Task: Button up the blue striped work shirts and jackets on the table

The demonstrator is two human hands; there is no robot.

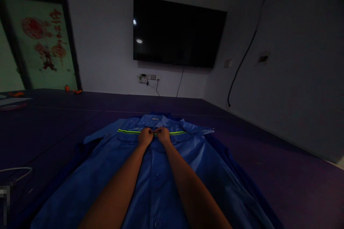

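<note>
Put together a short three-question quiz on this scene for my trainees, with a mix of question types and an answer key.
1. True or false: the blue shirt lies with its collar end away from the person.

2. Where is the dark television?
A) Flat on the floor
B) Up on the wall
C) Leaning on the door

3. Fill in the missing word: the left hand and right hand are close together at the shirt's front, by a bright yellow-green ____ across the chest.

Key: 1. True. 2. B. 3. Stripe.
</note>
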